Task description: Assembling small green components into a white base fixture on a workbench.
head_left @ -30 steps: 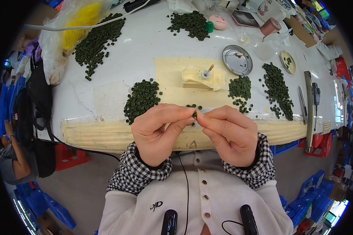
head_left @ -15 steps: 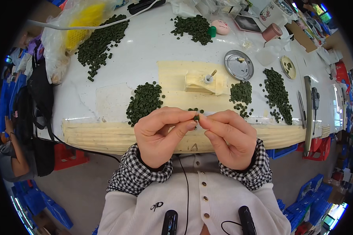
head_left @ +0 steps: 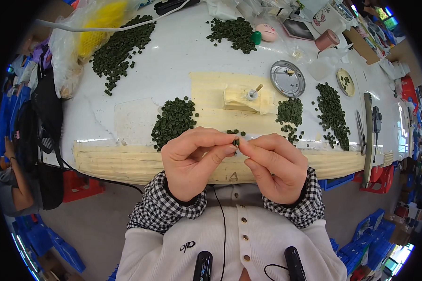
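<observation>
Close to the table's front edge, my left hand (head_left: 190, 161) pinches a small dark green round piece (head_left: 236, 142) between thumb and forefinger. Fingertips of my right hand (head_left: 277, 165) press on the same piece from the other side. Most of it is hidden by the fingers. Just beyond my fingertips lie a few loose green pieces (head_left: 235, 131). A heap of green ring-like pieces (head_left: 173, 119) is left of my hands, and a smaller green heap (head_left: 290, 111) lies to the right. Ahead stands a tape-covered block (head_left: 241, 99) with a small white cup (head_left: 252, 95) and a stick in it.
More green heaps (head_left: 122, 49) lie at the far left, far middle and right. A round metal lid (head_left: 287, 79) and a yellowish dish (head_left: 345, 82) sit at the right, near tweezers (head_left: 360, 126). A plastic bag (head_left: 68, 61) stands far left. Padding (head_left: 126, 161) covers the front edge.
Both hands keep their pinch on the small green piece, almost in place. The view has shifted very slightly.
</observation>
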`<state>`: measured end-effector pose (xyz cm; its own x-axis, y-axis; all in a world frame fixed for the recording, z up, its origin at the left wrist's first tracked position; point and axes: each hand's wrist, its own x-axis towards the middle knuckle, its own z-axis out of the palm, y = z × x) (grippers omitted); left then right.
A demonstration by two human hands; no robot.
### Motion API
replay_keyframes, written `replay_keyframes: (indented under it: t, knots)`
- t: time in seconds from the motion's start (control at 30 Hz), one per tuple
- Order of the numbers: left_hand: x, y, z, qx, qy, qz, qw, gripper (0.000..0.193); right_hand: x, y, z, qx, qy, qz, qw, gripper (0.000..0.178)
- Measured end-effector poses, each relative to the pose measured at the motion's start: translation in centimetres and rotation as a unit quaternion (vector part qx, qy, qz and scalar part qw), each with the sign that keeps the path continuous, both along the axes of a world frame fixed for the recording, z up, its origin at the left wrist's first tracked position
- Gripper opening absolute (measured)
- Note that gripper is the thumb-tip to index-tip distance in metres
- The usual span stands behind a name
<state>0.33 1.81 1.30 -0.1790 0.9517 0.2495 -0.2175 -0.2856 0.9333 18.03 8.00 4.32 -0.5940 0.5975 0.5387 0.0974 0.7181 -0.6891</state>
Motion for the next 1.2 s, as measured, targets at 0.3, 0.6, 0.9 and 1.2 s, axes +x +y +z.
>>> replay_keyframes:
  t: [0.3,0.6,0.9,1.2]
  knots:
    - [0.0,0.0,0.0,-0.001,-0.005,0.002,1.000,0.018,0.0,0.0,0.0,-0.003,-0.002,-0.002,1.000,0.041]
    - [0.0,0.0,-0.1,-0.014,-0.008,0.002,1.000,0.017,0.1,0.3,0.2,0.020,-0.014,0.017,1.000,0.041]
    - [0.1,0.0,-0.3,-0.019,-0.010,0.008,1.000,0.017,0.1,0.3,-0.2,0.010,-0.012,0.014,1.000,0.039]
    - [0.3,0.0,0.2,-0.057,-0.025,0.039,0.997,0.016,0.7,3.7,2.0,0.035,-0.036,-0.146,0.988,0.033]
